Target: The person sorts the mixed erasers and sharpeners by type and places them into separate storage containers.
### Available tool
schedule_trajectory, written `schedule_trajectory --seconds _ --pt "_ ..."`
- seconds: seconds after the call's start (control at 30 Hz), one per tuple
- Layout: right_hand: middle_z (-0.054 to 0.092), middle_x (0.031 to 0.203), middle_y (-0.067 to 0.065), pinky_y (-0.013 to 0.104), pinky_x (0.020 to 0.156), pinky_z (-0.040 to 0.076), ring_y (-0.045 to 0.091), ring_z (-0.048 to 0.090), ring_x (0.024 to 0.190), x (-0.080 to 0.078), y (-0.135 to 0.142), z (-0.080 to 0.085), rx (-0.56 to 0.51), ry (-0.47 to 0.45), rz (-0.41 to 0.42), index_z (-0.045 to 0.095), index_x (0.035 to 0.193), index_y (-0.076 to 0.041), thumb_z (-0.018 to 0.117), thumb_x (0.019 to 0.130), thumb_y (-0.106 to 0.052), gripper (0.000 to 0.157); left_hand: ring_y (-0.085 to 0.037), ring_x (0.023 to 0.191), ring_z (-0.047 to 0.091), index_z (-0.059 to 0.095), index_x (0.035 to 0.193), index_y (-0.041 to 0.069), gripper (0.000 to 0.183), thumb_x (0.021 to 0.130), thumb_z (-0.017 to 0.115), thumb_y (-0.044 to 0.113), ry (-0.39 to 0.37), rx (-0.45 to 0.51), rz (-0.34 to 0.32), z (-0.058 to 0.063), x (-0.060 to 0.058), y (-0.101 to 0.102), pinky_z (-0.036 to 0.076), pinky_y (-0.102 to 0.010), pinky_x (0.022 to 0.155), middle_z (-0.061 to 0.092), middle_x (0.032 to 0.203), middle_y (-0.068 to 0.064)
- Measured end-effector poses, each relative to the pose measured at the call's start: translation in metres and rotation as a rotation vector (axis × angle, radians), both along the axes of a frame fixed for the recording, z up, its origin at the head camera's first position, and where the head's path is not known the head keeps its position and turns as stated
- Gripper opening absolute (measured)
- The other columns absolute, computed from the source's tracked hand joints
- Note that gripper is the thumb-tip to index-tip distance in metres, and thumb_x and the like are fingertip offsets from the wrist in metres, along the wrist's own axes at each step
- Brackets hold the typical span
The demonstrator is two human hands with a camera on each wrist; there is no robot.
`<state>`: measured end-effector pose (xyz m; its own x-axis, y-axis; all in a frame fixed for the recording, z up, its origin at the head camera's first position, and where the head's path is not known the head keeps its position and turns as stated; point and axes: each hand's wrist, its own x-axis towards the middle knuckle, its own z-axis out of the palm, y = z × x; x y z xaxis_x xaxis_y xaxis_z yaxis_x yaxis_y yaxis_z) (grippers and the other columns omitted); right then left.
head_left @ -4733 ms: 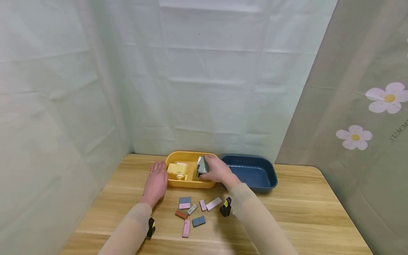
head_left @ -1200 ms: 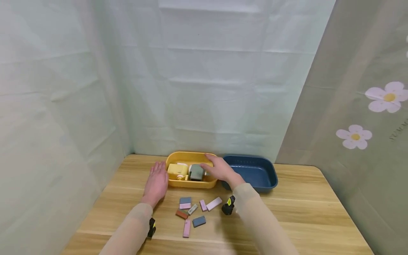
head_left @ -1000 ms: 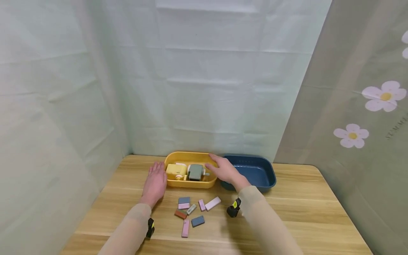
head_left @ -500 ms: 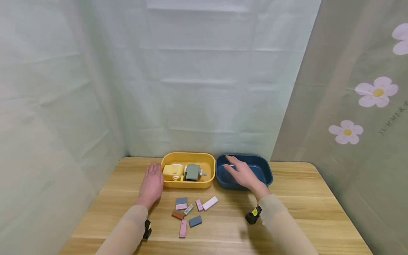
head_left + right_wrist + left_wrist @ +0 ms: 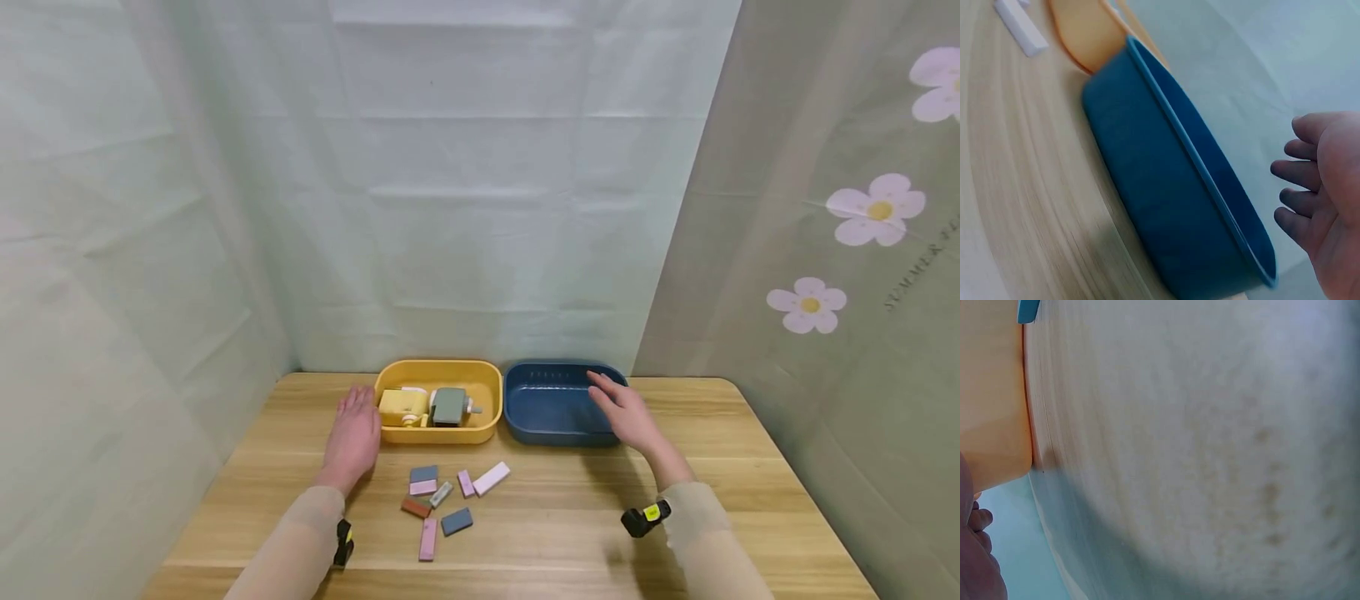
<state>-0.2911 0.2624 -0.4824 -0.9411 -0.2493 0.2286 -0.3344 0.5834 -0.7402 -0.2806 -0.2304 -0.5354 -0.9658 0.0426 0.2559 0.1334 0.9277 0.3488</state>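
Note:
A yellow tub stands at the back of the table, holding a yellow boxy object with white parts and a grey-green boxy object with a small knob on its side. My left hand lies along the tub's left end with straight fingers; in the left wrist view its fingertips show beyond the yellow wall. My right hand is at the right end of a blue tub, holding nothing. In the right wrist view, its relaxed fingers appear apart from the blue rim.
Several small flat blocks lie in front of the yellow tub, among them a pink block, a blue-grey block, a reddish-brown block and a pale pink block. A pale curtain hangs behind the table.
My right hand has let go of the grey-green object in the yellow tub and moved right, past the blue tub's middle to its far end. My left hand has stayed by the yellow tub.

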Motion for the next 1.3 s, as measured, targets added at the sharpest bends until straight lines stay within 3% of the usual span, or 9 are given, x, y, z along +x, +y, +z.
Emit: schedule_trajectory --seconds 0.2,0.43,0.7,1.0,1.3 --pt "0.048 0.159 0.028 0.065 0.119 0.037 0.048 0.046 0.146 0.007 0.028 -0.005 -0.072 0.025 -0.089 0.049 0.157 0.004 0.048 0.117 -0.025 0.05 -0.051 0.158 0.021 0.031 0.159 -0.016 0.056 0.116 0.031 0.019 -0.031 0.0 -0.001 0.001 0.0 0.002 0.011 -0.062 0.13 0.033 0.165 -0.034" --pt "0.036 0.164 0.032 0.065 0.124 0.029 0.051 0.035 0.152 0.009 0.045 -0.016 -0.003 -0.017 -0.174 0.035 0.162 0.008 0.046 0.116 -0.019 0.055 -0.05 0.158 0.021 0.031 0.159 -0.016 0.055 0.116 0.032 0.018 -0.025 0.003 0.004 0.0 0.0 0.003 0.011 -0.062 0.13 0.033 0.165 -0.034" --pt "0.026 0.167 0.035 0.063 0.128 0.022 0.051 0.027 0.155 0.009 0.049 -0.032 0.048 -0.108 -0.189 0.024 0.164 0.011 0.043 0.117 -0.019 0.059 -0.05 0.158 0.021 0.032 0.159 -0.016 0.055 0.116 0.032 0.018 -0.023 0.004 0.006 0.003 0.001 0.003 0.012 -0.062 0.13 0.033 0.165 -0.035" --pt "0.029 0.164 0.037 0.063 0.126 0.026 0.052 0.032 0.152 0.005 0.049 -0.045 0.149 -0.033 -0.179 0.025 0.161 0.017 0.036 0.117 -0.014 0.054 -0.051 0.158 0.021 0.032 0.159 -0.017 0.055 0.116 0.031 0.018 -0.029 0.01 0.001 0.005 0.002 0.004 0.011 -0.062 0.13 0.033 0.165 -0.035" --pt "0.03 0.164 0.035 0.064 0.125 0.029 0.052 0.036 0.15 0.001 0.044 -0.05 0.175 -0.033 -0.182 0.025 0.162 0.014 0.036 0.116 -0.014 0.055 -0.051 0.158 0.02 0.032 0.159 -0.016 0.055 0.116 0.031 0.018 -0.032 0.018 -0.002 0.006 0.003 0.002 0.013 -0.063 0.13 0.032 0.166 -0.034"
